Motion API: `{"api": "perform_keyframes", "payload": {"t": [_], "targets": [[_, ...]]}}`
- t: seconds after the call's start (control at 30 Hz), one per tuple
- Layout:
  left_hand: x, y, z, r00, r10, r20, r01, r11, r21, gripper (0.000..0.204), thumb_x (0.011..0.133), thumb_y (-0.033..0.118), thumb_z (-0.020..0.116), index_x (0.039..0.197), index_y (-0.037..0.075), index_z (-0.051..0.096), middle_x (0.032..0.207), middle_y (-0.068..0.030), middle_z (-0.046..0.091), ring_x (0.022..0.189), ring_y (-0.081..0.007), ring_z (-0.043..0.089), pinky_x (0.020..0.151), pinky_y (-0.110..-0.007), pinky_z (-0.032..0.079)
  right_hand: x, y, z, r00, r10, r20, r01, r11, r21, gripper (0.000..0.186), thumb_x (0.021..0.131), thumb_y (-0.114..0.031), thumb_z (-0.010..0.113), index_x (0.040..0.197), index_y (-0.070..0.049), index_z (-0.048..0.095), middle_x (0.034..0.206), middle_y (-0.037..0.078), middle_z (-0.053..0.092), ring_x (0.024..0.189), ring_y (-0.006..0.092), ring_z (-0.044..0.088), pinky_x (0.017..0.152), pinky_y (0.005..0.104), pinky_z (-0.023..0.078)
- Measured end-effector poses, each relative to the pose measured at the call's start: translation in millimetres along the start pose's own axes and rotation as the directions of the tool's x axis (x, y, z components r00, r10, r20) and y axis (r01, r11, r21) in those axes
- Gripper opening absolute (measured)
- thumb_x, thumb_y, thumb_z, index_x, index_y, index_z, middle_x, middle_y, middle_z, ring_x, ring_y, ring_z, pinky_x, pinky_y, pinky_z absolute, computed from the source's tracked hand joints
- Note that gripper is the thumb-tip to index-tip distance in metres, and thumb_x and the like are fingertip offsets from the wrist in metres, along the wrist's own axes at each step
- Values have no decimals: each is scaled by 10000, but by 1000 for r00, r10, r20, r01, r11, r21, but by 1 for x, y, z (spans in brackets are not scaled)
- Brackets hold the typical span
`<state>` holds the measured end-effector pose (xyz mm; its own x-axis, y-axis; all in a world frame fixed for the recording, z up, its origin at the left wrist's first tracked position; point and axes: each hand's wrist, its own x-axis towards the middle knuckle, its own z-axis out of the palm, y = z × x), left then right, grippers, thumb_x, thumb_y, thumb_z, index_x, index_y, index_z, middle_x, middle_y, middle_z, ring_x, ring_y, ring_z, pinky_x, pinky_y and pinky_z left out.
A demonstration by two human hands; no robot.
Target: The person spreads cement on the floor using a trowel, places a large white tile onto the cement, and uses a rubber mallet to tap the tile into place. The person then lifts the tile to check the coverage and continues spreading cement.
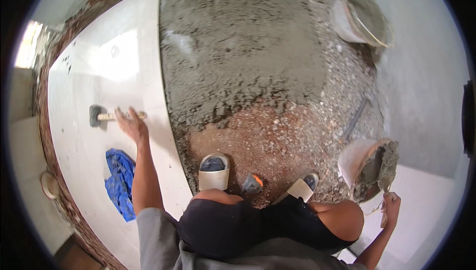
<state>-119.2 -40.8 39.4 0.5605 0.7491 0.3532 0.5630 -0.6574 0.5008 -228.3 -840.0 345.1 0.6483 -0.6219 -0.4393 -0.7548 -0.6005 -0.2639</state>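
My left hand (133, 125) is above the white floor tile (82, 168), its fingers apart and overlapping the wooden handle of a rubber mallet (95, 116). Whether the fingers touch that handle I cannot tell. Far to the right, my right hand (391, 206) grips the handle of a trowel. Grey mortar (389, 163) covers the trowel's blade, which stands at the mouth of a tipped white bucket (353, 158). More mortar shows inside that bucket. On the tile near my left forearm lies a crumpled blue cloth or plastic bag (120, 183).
A bed of wet mortar (238, 47) spreads beside the tile's edge. Gravelly ground (258, 131) lies between it and my sandalled feet, with a tape measure (253, 183) there. Along the right wall are another bucket (344, 19) and a dark bar-like tool (355, 120).
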Motion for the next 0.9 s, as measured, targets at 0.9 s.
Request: {"api": "perform_keyframes", "payload": {"t": [0.9], "targets": [[142,9,123,983,-108,150,62,957,282,627,971,488,368,1420,51,330,1489,-166,285,1415,-302,191,1134,-526,110,-43,-593,481,728,-299,617,188,953,239,403,971,-367,405,992,5,561,741,96,587,651,213,590,657,440,488]]}}
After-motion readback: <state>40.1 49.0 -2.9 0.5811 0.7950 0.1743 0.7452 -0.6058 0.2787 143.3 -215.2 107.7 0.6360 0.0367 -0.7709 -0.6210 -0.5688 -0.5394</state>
